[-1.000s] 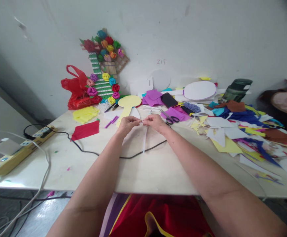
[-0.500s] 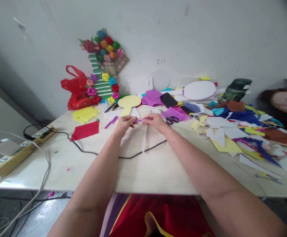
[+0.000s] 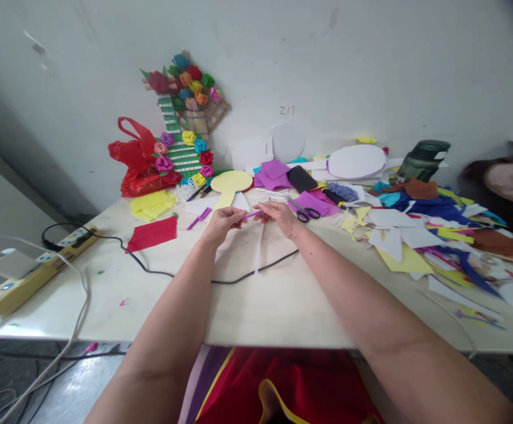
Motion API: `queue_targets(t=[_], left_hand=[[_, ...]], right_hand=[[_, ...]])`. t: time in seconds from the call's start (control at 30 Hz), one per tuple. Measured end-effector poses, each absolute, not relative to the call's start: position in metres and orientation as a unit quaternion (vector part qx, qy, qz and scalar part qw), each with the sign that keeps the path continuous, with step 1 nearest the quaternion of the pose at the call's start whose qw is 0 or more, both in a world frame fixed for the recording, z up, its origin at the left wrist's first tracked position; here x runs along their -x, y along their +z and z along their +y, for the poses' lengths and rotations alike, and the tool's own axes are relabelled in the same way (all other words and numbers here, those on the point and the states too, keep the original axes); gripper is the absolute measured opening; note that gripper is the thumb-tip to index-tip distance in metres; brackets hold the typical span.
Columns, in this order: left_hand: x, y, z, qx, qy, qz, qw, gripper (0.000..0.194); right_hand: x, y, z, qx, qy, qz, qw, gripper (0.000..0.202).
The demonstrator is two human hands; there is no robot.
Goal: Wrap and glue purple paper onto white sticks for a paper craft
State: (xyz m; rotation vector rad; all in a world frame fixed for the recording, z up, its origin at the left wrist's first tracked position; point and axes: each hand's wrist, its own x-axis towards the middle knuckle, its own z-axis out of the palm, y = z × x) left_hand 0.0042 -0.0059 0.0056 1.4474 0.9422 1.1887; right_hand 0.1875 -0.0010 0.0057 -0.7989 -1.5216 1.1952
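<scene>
Pinching a slim purple piece [image 3: 251,214] between both hands, I work above the worktop [image 3: 278,312].

My left fingers [image 3: 235,217] are closed on its left end; my right fingers [image 3: 265,208], more loosely bunched, have its slightly raised right end, with a white strip [image 3: 258,250] below. A light, even pinch near both ends should, I judge, avoid creasing. Leftward, a red sheet [image 3: 152,233] and purple rolls [image 3: 204,214] lie near; bare surface between my forearms runs to the front edge, crossed by a black cable [image 3: 238,281]; rightward, scissors [image 3: 308,213] and paper scraps [image 3: 442,218] tighten my room.
</scene>
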Motion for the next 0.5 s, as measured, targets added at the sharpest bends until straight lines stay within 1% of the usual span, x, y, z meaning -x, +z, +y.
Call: queue_targets(t=[0.07,0.37,0.5], left_hand=[[-0.0039,0.0054,-0.0055,-0.601,0.490,0.390,0.497,0.030],[-0.0038,0.0049,-0.0042,-0.597,0.498,0.386,0.496,0.028],[-0.0038,0.0054,-0.0048,-0.590,0.495,0.381,0.511,0.028]], right_hand=[[-0.1889,0.0051,-0.0005,0.333,0.506,-0.615,0.505,0.036],[-0.1892,0.0025,0.0011,0.326,0.498,-0.622,0.509,0.024],[-0.1873,0.0020,0.0005,0.315,0.503,-0.632,0.499,0.031]])
